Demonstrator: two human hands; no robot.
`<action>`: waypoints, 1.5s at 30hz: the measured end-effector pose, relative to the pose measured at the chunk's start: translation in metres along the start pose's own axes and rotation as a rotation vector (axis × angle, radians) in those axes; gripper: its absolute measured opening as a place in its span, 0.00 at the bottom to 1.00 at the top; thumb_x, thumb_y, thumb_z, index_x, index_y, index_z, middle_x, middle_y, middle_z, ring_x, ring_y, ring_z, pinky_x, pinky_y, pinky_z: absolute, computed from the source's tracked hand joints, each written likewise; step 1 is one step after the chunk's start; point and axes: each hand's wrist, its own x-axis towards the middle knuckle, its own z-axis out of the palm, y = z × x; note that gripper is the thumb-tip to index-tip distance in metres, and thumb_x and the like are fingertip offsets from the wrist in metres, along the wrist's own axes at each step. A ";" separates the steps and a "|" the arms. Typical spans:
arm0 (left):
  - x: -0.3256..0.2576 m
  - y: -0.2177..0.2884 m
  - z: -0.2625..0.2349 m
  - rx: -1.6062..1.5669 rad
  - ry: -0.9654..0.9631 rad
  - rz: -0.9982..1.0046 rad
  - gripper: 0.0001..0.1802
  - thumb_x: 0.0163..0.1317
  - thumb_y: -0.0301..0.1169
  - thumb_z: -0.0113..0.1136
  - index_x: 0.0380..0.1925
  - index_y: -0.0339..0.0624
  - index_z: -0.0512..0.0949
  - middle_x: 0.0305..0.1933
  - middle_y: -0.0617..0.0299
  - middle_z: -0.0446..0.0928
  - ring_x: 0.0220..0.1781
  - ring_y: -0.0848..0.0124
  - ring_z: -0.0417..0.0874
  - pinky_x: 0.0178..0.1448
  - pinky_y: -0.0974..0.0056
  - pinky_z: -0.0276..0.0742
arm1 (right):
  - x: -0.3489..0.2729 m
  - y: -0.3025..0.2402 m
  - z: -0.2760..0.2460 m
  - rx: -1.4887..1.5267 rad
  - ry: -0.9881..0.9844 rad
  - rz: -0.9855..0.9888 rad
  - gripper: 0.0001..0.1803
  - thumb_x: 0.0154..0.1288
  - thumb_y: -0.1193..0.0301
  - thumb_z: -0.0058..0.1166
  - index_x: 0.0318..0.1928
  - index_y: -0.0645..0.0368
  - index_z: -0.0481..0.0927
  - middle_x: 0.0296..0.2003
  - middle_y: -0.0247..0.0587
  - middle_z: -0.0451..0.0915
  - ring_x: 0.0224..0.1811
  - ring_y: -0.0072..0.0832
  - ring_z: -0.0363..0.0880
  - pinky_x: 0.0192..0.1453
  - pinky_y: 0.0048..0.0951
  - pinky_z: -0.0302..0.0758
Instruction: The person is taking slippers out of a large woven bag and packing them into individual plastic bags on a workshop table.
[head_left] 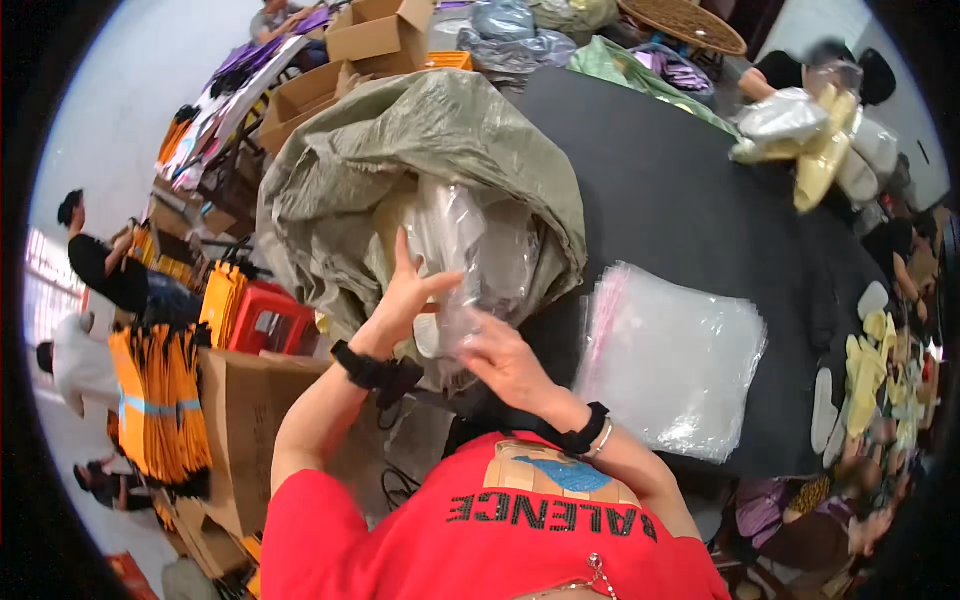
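Observation:
A large grey-green woven sack [440,115] stands with its mouth open before me, and clear plastic packets [510,255] with pale contents lie inside. At the near rim of the sack is a clear plastic bag [450,225] with something white in it. My left hand [408,292] lies against this bag, thumb and forefinger spread apart. Just below and to the right, my right hand [508,368] pinches the bag's near end; its fingertips are slightly blurred. A stack of flat clear plastic bags [675,360] with a pink edge lies right of my right hand.
The dark tabletop [690,200] curves away to the right. Across it, a person holds yellow and white bagged items [825,150]. A cardboard box [240,430], a bundle of orange pieces [160,400] and a red stool [270,318] stand on my left. White and yellow pieces [865,370] lie along the right edge.

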 end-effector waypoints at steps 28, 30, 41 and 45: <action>0.013 -0.016 0.266 0.652 -0.568 0.275 0.32 0.54 0.23 0.47 0.62 0.38 0.59 0.52 0.50 0.69 0.47 0.67 0.73 0.48 0.66 0.71 | -0.348 0.054 -0.274 0.095 0.797 0.844 0.34 0.55 0.64 0.60 0.61 0.55 0.62 0.53 0.48 0.68 0.47 0.29 0.71 0.42 0.28 0.71; 0.010 -0.020 0.255 0.480 -0.485 0.233 0.27 0.55 0.25 0.48 0.58 0.35 0.64 0.46 0.54 0.72 0.43 0.70 0.74 0.47 0.68 0.71 | -0.374 0.081 -0.272 -0.091 0.680 0.891 0.29 0.54 0.65 0.60 0.56 0.59 0.69 0.48 0.47 0.73 0.42 0.29 0.73 0.42 0.28 0.71; -0.019 -0.148 0.209 0.361 -0.156 0.044 0.27 0.59 0.40 0.53 0.53 0.33 0.64 0.40 0.58 0.73 0.41 0.72 0.72 0.43 0.68 0.69 | -0.366 0.114 -0.269 -0.363 0.570 0.936 0.30 0.55 0.64 0.56 0.58 0.61 0.65 0.50 0.52 0.71 0.41 0.34 0.76 0.44 0.31 0.73; -0.009 -0.186 0.220 0.495 -0.099 0.105 0.30 0.56 0.41 0.59 0.53 0.31 0.66 0.37 0.56 0.75 0.38 0.72 0.75 0.42 0.67 0.70 | -0.370 0.120 -0.267 -0.233 0.703 0.909 0.29 0.57 0.64 0.55 0.58 0.61 0.66 0.42 0.44 0.76 0.38 0.27 0.75 0.41 0.27 0.71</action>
